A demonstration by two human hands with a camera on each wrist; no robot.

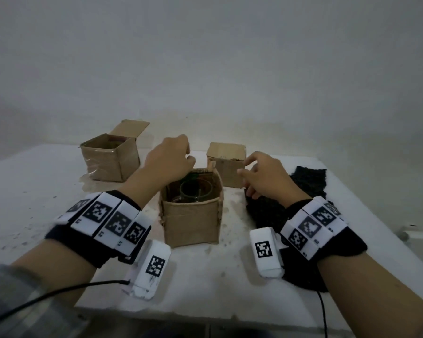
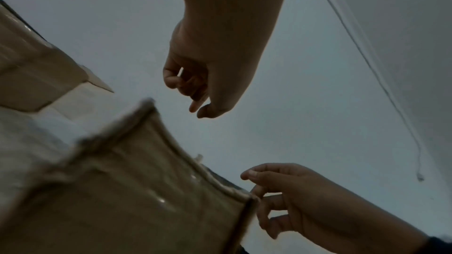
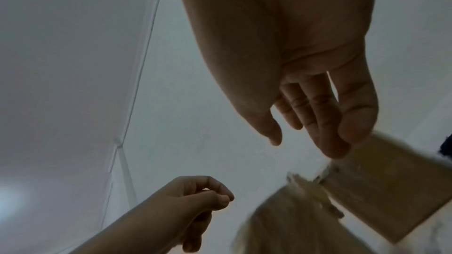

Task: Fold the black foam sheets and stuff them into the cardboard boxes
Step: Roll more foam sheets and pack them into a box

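both hands (image 1: 169,157) over open box (image 1: 191,223) (glass inside)

The light is dim, flat and greyish in all three views, with only faint shadows on the worktop (image 1: 47,191). The head view bows toward its edges, and the sleeve (image 1: 22,301) at 8 o'clock is smeared. Both wrist views are dark and grainy; the nearest cardboard box (image 2: 122,190) is blurred at 7 o'clock, with small glints on its side. A pale glow sits at 9 o'clock in the right wrist view
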